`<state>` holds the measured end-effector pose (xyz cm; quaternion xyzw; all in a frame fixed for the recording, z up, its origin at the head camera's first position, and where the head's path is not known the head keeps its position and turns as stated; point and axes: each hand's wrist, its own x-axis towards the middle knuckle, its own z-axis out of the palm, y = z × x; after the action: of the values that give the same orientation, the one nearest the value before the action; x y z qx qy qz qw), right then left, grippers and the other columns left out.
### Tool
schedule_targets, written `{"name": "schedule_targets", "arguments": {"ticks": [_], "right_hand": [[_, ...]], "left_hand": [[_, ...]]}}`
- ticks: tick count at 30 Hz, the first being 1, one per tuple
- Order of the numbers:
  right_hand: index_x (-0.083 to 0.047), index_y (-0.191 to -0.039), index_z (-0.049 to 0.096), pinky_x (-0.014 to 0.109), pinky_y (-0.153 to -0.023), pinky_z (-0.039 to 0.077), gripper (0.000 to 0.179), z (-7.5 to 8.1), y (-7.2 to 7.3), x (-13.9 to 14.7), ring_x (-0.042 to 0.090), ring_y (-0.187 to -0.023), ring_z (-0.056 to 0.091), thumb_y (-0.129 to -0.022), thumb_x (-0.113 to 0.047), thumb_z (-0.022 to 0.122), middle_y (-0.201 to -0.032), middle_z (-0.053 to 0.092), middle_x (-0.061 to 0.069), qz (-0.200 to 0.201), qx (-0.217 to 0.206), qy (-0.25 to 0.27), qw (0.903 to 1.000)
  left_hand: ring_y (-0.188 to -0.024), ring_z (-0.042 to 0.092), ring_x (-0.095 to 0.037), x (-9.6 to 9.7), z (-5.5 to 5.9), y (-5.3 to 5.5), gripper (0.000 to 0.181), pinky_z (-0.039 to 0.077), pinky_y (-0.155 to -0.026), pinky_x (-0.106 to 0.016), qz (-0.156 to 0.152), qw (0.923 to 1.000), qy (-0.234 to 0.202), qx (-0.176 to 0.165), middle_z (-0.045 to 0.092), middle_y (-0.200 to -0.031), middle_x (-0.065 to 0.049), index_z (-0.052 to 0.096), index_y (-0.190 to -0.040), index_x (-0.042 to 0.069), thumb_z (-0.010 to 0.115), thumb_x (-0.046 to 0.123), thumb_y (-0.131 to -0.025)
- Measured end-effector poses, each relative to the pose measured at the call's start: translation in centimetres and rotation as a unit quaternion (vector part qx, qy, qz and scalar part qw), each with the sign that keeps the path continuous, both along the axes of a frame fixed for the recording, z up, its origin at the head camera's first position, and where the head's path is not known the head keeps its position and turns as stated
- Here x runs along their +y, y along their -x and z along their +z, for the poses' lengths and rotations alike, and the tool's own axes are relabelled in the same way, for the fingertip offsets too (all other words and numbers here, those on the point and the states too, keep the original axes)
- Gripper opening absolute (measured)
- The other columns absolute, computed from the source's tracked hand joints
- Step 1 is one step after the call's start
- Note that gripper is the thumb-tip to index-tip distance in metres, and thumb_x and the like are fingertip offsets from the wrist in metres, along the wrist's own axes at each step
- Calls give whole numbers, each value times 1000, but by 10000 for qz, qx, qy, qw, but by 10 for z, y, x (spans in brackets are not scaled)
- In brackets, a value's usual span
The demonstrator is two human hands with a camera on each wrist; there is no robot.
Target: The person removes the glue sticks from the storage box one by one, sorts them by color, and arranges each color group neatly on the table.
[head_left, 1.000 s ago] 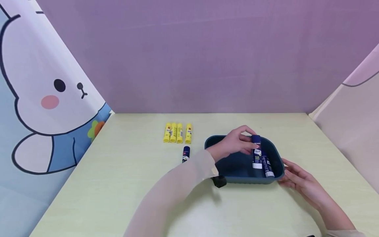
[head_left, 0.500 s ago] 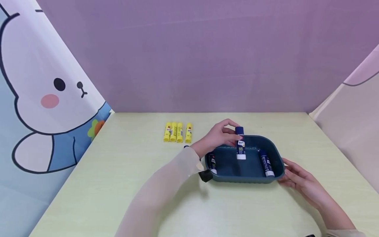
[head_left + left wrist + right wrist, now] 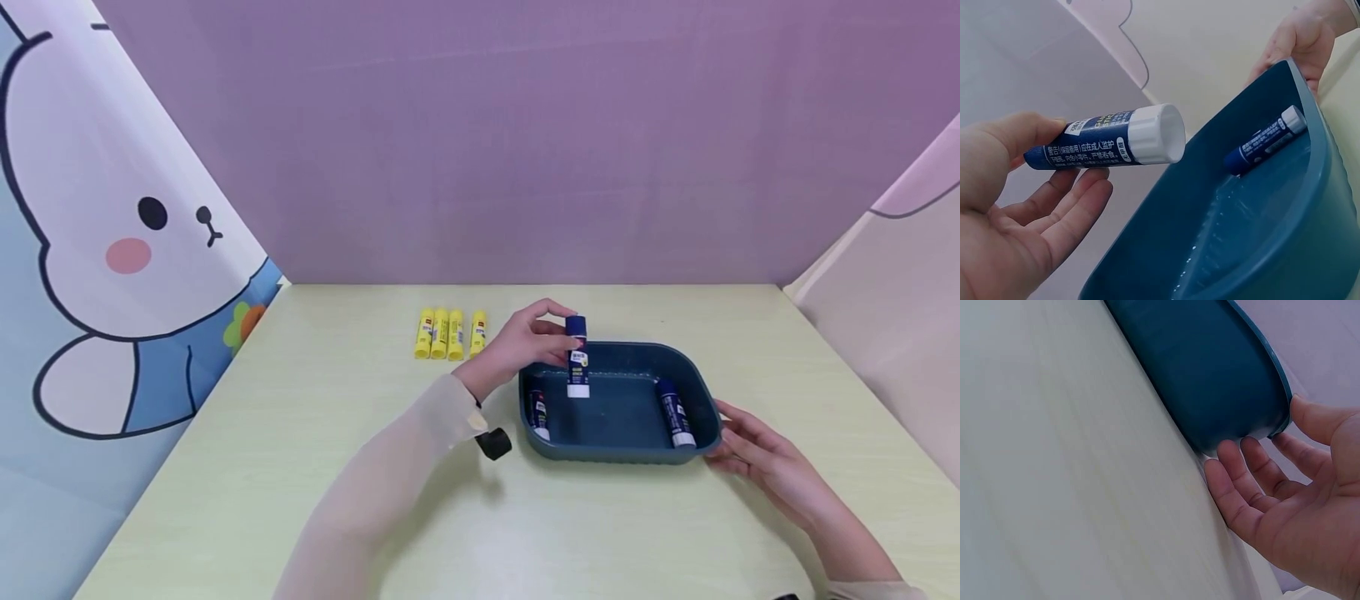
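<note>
My left hand pinches a navy glue stick near its ridged cap, upright above the left half of a dark teal plastic bin. In the left wrist view its white hollow base points toward the bin. Inside the bin, one navy glue stick leans at the right end and another navy glue stick lies against the left wall. My right hand holds the bin's right end from outside. In the right wrist view the thumb is at the rim and the curved fingers are against the outer wall.
Several yellow glue sticks stand in a row behind my left forearm on the pale table. A purple backdrop rises at the table's back edge. A black wrist device sits under my left wrist.
My left hand has moved left with the navy glue stick, from the bin's right side to above its left half. Its forearm now covers the navy glue stick on the table. My right hand stays put.
</note>
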<state>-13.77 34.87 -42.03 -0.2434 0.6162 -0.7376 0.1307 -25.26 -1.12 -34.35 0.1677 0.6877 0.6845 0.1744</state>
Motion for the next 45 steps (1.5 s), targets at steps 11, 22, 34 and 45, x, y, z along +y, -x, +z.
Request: {"name": "schedule_targets", "arguments": {"ticks": [11,22,34,45], "right_hand": [[-20,-149,46,28,-87,57,53,1,-5,-1,17,-99,67,-106,6,28,-116,60,3,-64,-16,-90,9999],[-21,-148,48,28,-87,57,55,1,-10,-3,18,-99,67,-106,8,27,-115,61,4,-94,-53,-82,9999],[-20,-148,47,28,-87,57,53,2,-9,-2,18,-99,67,-106,6,28,-116,62,4,-123,-44,-143,9998],[-22,-146,49,28,-87,57,56,1,-10,-3,18,-99,67,-106,8,26,-117,62,4,-81,-62,-67,9999]], "left_hand": [[-95,69,-27,-27,-1,-2,40,60,-82,-38,201,9997,108,-45,66,-113,-15,60,-129,16,73,10,-92],[-95,69,-28,-58,-7,-4,40,59,-84,-39,498,9984,147,-205,66,-117,-16,59,-131,16,71,10,-93],[-97,68,-30,-87,-10,-9,42,59,-82,-45,766,9968,142,-181,62,-123,-21,57,-133,11,68,3,-94],[-88,68,-27,-115,-17,-17,43,60,-79,-43,1010,9942,255,-271,61,-124,-24,56,-135,9,66,0,-94]]}}
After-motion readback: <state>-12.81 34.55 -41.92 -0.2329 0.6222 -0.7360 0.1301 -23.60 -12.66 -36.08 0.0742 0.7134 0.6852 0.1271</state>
